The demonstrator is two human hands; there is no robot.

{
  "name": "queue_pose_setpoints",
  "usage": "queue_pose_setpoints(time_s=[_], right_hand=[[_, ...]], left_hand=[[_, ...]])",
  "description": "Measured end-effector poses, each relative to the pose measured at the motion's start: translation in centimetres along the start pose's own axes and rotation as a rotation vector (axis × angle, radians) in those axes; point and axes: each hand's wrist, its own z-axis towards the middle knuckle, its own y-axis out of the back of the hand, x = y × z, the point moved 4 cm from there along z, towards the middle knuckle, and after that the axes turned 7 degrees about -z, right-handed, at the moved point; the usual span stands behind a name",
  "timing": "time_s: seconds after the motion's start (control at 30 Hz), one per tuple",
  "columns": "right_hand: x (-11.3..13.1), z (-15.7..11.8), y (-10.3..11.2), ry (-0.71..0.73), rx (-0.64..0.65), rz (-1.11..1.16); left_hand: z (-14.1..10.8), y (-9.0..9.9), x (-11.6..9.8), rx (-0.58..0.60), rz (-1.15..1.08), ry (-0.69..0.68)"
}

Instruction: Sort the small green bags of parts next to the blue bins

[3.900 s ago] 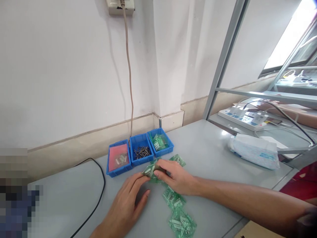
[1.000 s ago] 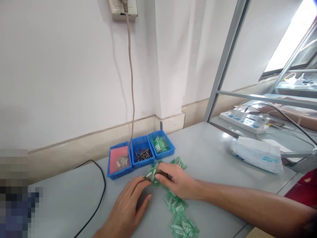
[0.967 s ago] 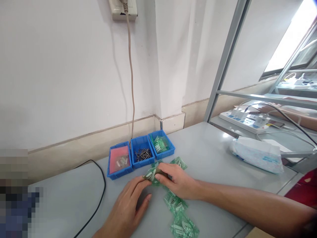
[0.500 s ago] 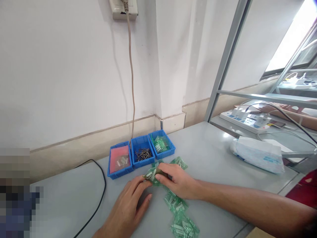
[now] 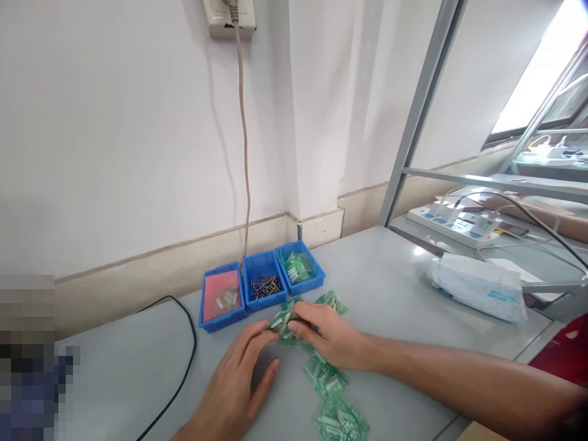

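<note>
My right hand (image 5: 328,334) pinches a small green plastic bag (image 5: 281,323) between thumb and fingers; pale pieces show through the film. Beside it, my left hand (image 5: 234,380) has its thumb spread away from the fingers, and its fingertips touch the near-left edge of that bag. More green bags lie on the table: one (image 5: 333,301) behind my right hand, another (image 5: 326,375) below it, and a third (image 5: 342,419) closest to me. Part of the held bag is hidden by my right fingers.
Three blue bins stand in a row: one with a pink sheet and clear bag (image 5: 223,294), one with screws (image 5: 266,286), one with green bags (image 5: 298,267). A black cable (image 5: 193,337) runs left. To the right are a tissue pack (image 5: 478,288), metal frame (image 5: 416,116) and power strip (image 5: 454,226).
My left fingers have shifted slightly left and the held bag has tilted a little. My right hand keeps its grip in almost the same place.
</note>
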Motion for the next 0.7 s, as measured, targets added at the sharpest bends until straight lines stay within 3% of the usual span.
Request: queue_pose_setpoints(time_s=[0.3,0.7], right_hand=[[0.11,-0.01,-0.09,0.043,0.011,-0.013],[-0.4,-0.42,-0.08,-0.088,0.002,0.081]], left_hand=[[-0.12,0.1,-0.02,-0.033,-0.037,-0.006],[0.17,-0.08,0.12,-0.036,-0.061,-0.006]])
